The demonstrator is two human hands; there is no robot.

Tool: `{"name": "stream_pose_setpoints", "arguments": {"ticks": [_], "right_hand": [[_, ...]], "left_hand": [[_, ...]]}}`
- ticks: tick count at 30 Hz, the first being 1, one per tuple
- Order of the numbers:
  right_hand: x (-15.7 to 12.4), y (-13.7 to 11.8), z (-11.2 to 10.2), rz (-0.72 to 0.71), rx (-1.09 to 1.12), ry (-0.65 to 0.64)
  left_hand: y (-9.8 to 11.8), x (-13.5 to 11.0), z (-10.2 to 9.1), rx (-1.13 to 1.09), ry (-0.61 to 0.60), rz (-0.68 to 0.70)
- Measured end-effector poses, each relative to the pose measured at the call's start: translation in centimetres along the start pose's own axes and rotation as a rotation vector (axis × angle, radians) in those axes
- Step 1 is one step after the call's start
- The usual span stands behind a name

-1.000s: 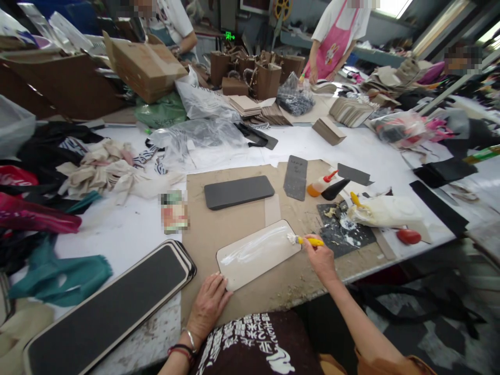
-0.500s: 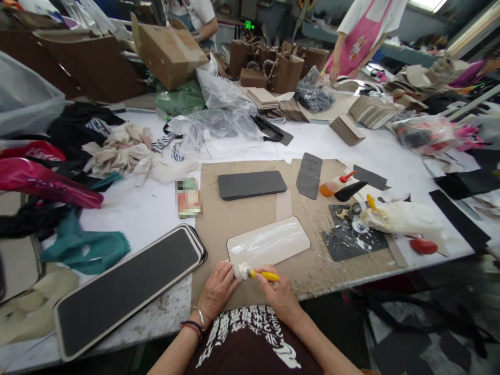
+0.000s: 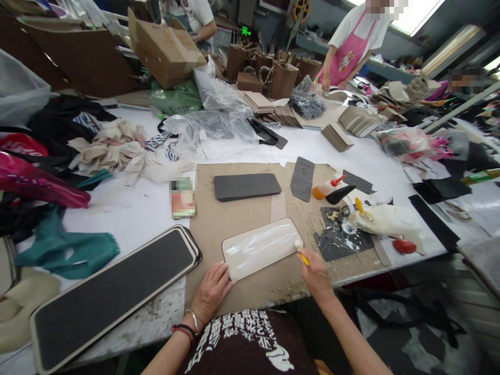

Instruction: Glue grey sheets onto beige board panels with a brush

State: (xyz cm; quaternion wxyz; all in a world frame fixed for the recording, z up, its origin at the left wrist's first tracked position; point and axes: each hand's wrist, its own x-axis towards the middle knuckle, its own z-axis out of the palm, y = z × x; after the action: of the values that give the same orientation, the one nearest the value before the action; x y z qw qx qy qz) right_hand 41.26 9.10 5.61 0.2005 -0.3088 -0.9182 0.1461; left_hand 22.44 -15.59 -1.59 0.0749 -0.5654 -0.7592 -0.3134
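- Left hand [image 3: 211, 294]: I log the fingers [image 3: 219, 272] spread flat, touching the 7 o'clock corner of the glue-coated pale panel [image 3: 261, 248], which lies on a kraft paper sheet [image 3: 242, 221] on the bench [image 3: 128, 219].
- Right hand [image 3: 315, 276]: fingers curled around a yellow-handled spreader [image 3: 303, 259], its glue-tipped end at the panel's 3 o'clock edge.
- Dark foam panel [image 3: 247, 187] at 12 o'clock from the coated panel; glue-crusted mat [image 3: 339, 239] at 3 o'clock.

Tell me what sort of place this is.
Most likely a small workshop making bags or similar goods by hand: a right hand works a yellow-handled glue spreader over a cream panel, stacks of cut pieces lie along the table, and brown bags with handles stand beyond.
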Motion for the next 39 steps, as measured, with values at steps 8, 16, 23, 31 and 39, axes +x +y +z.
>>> {"name": "stream_pose_setpoints", "arguments": {"ticks": [8,16,23,31,39], "right_hand": [[-2.7,-11.8,2.6,-0.205,0.452,-0.246],[0.1,-11.8,3.9,0.064,0.581,-0.204],[1.0,-11.8,3.8,0.045,0.52,-0.16],[4.3,-12.5,6.8,0.159,0.597,-0.191],[7.1,-0.1,2.0,0.394,0.094,0.044]], "left_hand": [[0.1,0.0,-0.2,-0.027,-0.016,-0.022],[0.4,0.4,-0.5,-0.01,-0.032,-0.026],[0.4,0.4,-0.6,-0.004,-0.041,-0.025],[0.4,0.4,-0.4,-0.025,-0.014,-0.038],[0.3,0.0,0.0,-0.012,0.031,-0.017]]}}
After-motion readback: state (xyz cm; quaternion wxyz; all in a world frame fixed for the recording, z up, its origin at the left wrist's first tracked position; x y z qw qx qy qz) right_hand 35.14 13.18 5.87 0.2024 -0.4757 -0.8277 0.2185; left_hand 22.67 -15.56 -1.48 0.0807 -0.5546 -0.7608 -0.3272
